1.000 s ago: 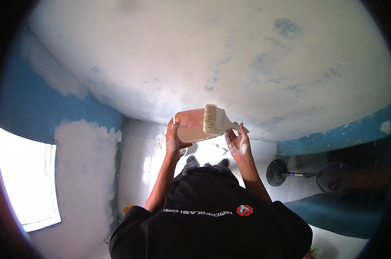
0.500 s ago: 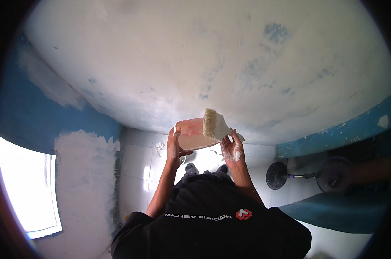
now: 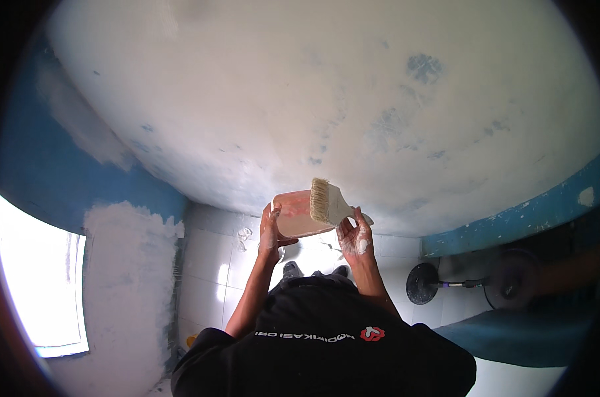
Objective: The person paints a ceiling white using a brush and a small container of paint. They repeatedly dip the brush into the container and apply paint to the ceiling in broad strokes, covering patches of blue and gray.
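Note:
A translucent reddish container (image 3: 292, 206) with pale paint or filler inside rests in my left hand (image 3: 269, 233), whose fingers and thumb grip its left side. My right hand (image 3: 357, 241) is closed around the handle of a wide paint brush (image 3: 331, 204). The brush's pale bristles point left and overlap the container's right part; whether they touch it I cannot tell. White smears mark the right palm and fingers. Both hands are close to the whitened wall (image 3: 300, 99), on which patches of blue show through.
A bright window opening (image 3: 38, 278) lies at the left, beside a patchy blue-and-white wall (image 3: 131, 264). White tiles (image 3: 204, 258) cover the floor under my feet. On the right stands a dark fan (image 3: 422, 283). Whitish debris (image 3: 242, 238) is on the floor near the wall.
The view has shifted a little, so hands, container, feet and fan all appear slightly lower. Both grips stay the same, with the brush still over the container's right part.

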A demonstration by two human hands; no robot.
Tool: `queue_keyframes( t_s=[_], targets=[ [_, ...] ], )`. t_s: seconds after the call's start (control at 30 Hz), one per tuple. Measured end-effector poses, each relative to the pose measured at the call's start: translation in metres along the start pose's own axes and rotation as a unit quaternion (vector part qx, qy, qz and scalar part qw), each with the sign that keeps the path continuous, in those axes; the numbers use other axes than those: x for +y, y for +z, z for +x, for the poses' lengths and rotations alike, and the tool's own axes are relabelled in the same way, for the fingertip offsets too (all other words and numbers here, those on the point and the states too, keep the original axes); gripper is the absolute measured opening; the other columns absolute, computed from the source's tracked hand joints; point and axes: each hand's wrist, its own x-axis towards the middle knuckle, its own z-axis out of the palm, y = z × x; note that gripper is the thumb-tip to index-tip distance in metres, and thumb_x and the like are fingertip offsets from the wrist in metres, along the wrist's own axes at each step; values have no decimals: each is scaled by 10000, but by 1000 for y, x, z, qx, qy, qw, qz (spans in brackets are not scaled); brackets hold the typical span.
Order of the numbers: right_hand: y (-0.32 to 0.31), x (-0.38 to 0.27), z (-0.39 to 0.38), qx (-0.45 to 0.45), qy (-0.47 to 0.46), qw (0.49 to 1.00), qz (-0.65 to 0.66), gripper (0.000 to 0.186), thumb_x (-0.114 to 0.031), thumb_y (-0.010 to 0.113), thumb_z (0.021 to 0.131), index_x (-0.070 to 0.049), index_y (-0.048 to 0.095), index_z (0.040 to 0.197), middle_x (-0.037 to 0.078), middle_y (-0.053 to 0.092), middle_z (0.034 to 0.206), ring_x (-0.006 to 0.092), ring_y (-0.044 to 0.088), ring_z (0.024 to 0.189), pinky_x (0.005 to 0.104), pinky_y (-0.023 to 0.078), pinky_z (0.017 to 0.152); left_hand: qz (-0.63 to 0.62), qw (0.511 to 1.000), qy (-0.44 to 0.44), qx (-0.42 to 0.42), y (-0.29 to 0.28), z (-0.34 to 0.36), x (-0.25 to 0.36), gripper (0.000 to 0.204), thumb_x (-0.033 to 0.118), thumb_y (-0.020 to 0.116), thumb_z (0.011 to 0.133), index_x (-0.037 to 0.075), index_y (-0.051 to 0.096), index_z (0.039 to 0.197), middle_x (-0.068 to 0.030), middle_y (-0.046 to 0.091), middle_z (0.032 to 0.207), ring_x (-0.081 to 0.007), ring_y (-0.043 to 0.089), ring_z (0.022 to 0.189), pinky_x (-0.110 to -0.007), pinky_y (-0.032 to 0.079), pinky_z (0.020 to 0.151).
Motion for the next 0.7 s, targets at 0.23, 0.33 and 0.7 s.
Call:
queue_keyframes(
  t_s=[0.23,0.33,0.7],
  targets=[
    [18,5,-11,58,-6,998,-37,428,-326,672,954,-71,460,1225,224,482,1248,331,590,1136,395,596,915,-16,1000,-5,-14,-5,1,2,797,645,529,907,162,326,1508,-173,482,1392,-345,659,1047,-439,614,657],
    [9,7,-2,47,-8,998,-34,452,-336,674,951,-59,453,1231,234,464,1262,342,597,1132,407,601,921,-22,999,-18,-22,-10,7,3,772,648,528,908,170,349,1488,-164,496,1373,-333,661,1046,-437,611,664],
    [14,-7,-13,20,-71,997,-6,410,-304,676,955,-64,486,1227,196,479,1209,283,579,1112,391,576,932,-53,994,-49,-79,6,24,-5,755,687,510,901,186,370,1448,-140,518,1345,-306,652,1050,-432,602,688]
  ],
)
